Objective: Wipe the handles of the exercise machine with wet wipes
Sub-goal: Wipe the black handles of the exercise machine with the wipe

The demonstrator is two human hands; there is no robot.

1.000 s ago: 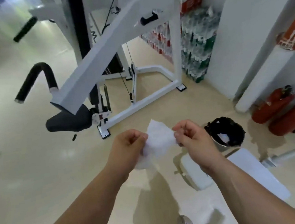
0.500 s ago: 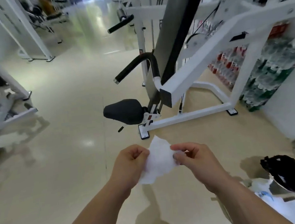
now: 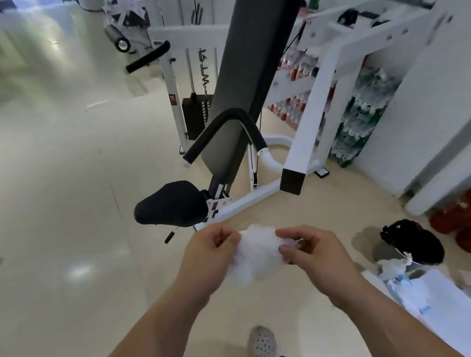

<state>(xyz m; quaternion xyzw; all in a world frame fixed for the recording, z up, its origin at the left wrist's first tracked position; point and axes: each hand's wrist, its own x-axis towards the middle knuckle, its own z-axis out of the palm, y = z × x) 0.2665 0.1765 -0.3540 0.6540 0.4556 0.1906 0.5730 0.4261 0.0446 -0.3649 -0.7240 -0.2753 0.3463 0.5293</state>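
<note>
Now — left hand (image 3: pixel 208 256): fingers curled in, thumb and forefinger pinching the left edge of the wet wipe (image 3: pixel 259 253).
right hand (image 3: pixel 316 255): likewise curled, thumb and fingertips clamped on the wipe's right edge, back of the hand upward.
wet wipe: white, crumpled, bunched between the two hands — held in the air over the floor (image 3: pixel 58 228), touching no part of the machine.
near handle (image 3: pixel 222 124): black padded bar, bent, joined to a white arm of the exercise machine (image 3: pixel 321 95); beyond the hands, well apart from the wipe.
far handle (image 3: pixel 147 57): second black bar, further back, nothing touching it.
seat (image 3: pixel 169 205): black, just beyond the left hand in the view, below the long dark back pad (image 3: pixel 258 58).
bin (image 3: pixel 411 242): black-lined, on the floor to the right of the right hand.
wipe pack (image 3: pixel 398 275): pale with blue print, on a white table (image 3: pixel 454 309) at lower right — detail blurred.
fire extinguishers (image 3: pixel 467 210): red, lying by the wall at right.
shoe (image 3: pixel 262 345): grey, perforated, on the floor between the forearms.
</note>
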